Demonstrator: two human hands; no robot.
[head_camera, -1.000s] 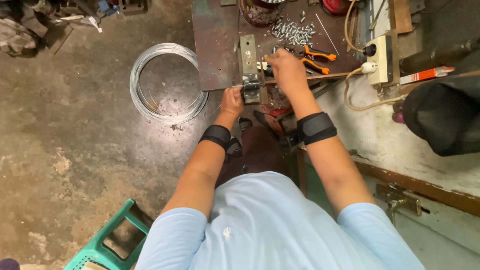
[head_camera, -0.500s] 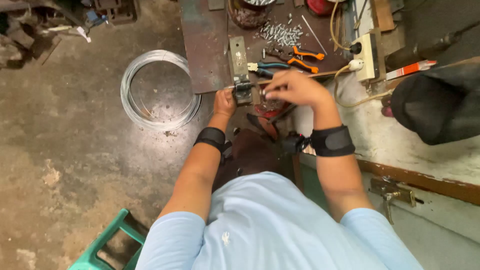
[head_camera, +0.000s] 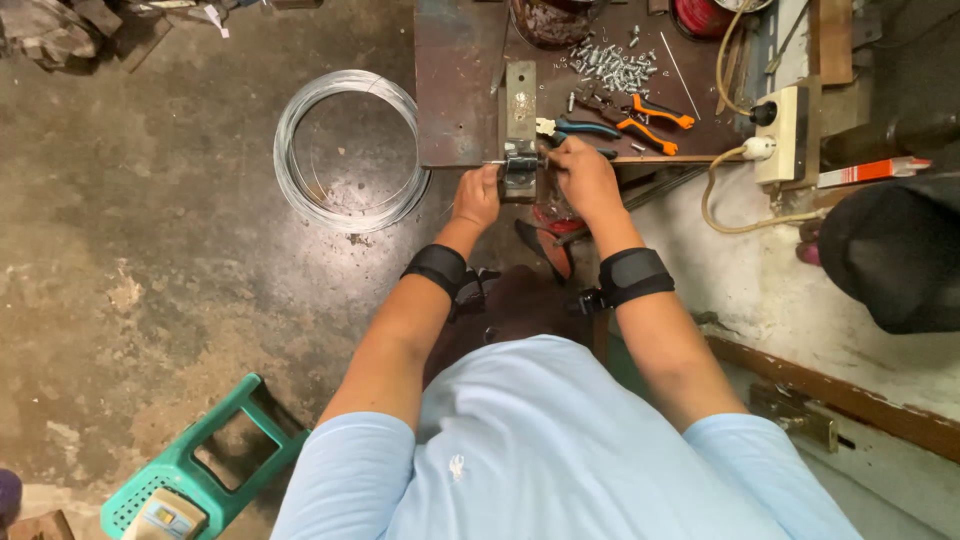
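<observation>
A small metal clamp jig (head_camera: 520, 165) is fixed at the front edge of a rusty metal work plate (head_camera: 455, 100). My left hand (head_camera: 477, 197) is closed on the left side of the jig, where a thin wire end sticks out. My right hand (head_camera: 582, 178) is closed on the jig's right side, fingers pinching something small that I cannot make out. Both wrists wear black bands. A vertical metal bar (head_camera: 520, 95) runs back from the jig.
A coil of bare wire (head_camera: 350, 150) lies on the concrete floor at left. Blue-handled pliers (head_camera: 580, 128), orange-handled pliers (head_camera: 650, 115) and several loose screws (head_camera: 610, 65) lie on the plate. A power strip (head_camera: 785, 130) sits at right, a green plastic stool (head_camera: 200, 470) at lower left.
My right hand has come back from the pliers and down to the jig's right side. My left hand has stayed at the jig.
</observation>
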